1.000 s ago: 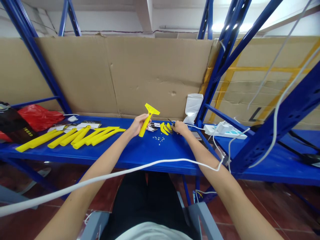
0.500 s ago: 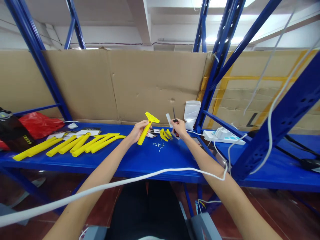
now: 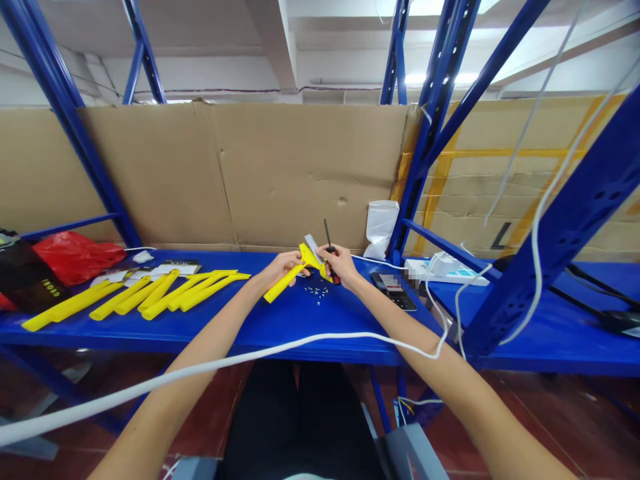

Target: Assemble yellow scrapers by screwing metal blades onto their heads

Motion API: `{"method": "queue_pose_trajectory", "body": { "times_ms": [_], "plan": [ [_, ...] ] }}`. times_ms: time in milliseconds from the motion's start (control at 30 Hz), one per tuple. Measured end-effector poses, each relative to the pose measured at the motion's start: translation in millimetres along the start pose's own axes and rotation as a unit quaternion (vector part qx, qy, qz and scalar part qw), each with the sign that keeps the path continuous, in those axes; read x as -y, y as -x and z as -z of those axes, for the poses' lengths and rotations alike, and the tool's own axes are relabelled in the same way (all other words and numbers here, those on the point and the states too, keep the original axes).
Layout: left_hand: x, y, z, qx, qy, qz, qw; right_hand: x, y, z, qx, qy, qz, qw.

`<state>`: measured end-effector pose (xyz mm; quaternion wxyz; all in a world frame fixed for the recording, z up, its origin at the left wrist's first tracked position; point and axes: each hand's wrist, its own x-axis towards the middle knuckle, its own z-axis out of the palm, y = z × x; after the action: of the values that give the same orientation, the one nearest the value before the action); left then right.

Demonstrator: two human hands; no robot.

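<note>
My left hand (image 3: 280,268) is closed around a yellow plastic scraper (image 3: 283,285), its handle pointing down towards me and its wide head tilted up to the right. In my right hand (image 3: 343,263) are a dark-handled screwdriver (image 3: 327,233), its shaft pointing up, and a flat grey blade (image 3: 313,245) pinched in the fingers. The blade lies along the scraper's head and appears to touch it. Small screws (image 3: 316,292) are scattered on the blue table just below. My hands hide most of the parts behind them.
Several yellow scrapers (image 3: 170,293) lie in a row at left, beside a red plastic bag (image 3: 80,252). A white packet (image 3: 382,230) stands at the back near a blue post. At right are a phone (image 3: 394,291) and a power strip (image 3: 470,276). A white cable (image 3: 300,345) crosses in front.
My right hand has moved left with the blade and screwdriver, bringing the blade to the scraper's head. The scraper has turned and dropped slightly. The phone at right is now uncovered.
</note>
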<state>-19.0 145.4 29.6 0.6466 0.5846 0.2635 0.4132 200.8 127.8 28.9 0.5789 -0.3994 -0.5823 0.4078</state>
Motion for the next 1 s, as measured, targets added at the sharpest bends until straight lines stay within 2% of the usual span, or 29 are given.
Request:
{"method": "queue_pose_trajectory", "body": {
  "times_ms": [133,267,367,433,533,633,700,833,1000],
  "plan": [
    [4,-1,0,0.001,-0.041,0.003,0.999,-4,5,-2,0.022,0.025,0.006,0.999],
    [7,0,-5,-0.021,-0.090,0.014,0.996,-6,9,-2,0.052,0.058,0.012,0.997],
    [7,0,-9,-0.047,-0.090,0.013,0.995,-4,10,-3,0.068,0.090,0.016,0.994],
    [7,-1,-9,-0.078,-0.073,-0.005,0.994,-3,7,-1,0.059,0.119,0.019,0.991],
    [4,-2,-8,-0.116,-0.052,-0.037,0.991,-1,-3,11,0.007,0.185,0.022,0.982],
    [-1,-2,-5,-0.145,-0.035,-0.069,0.986,-1,-14,32,-0.048,0.283,0.023,0.958],
    [-4,-2,-5,-0.162,-0.025,-0.087,0.983,-4,-20,46,-0.056,0.358,0.017,0.932],
    [-10,0,-7,-0.179,-0.017,-0.100,0.979,-14,-23,61,-0.007,0.471,-0.015,0.882],
    [-12,2,-10,-0.176,-0.018,-0.097,0.979,-23,-23,59,0.042,0.541,-0.047,0.839]
  ]
}}
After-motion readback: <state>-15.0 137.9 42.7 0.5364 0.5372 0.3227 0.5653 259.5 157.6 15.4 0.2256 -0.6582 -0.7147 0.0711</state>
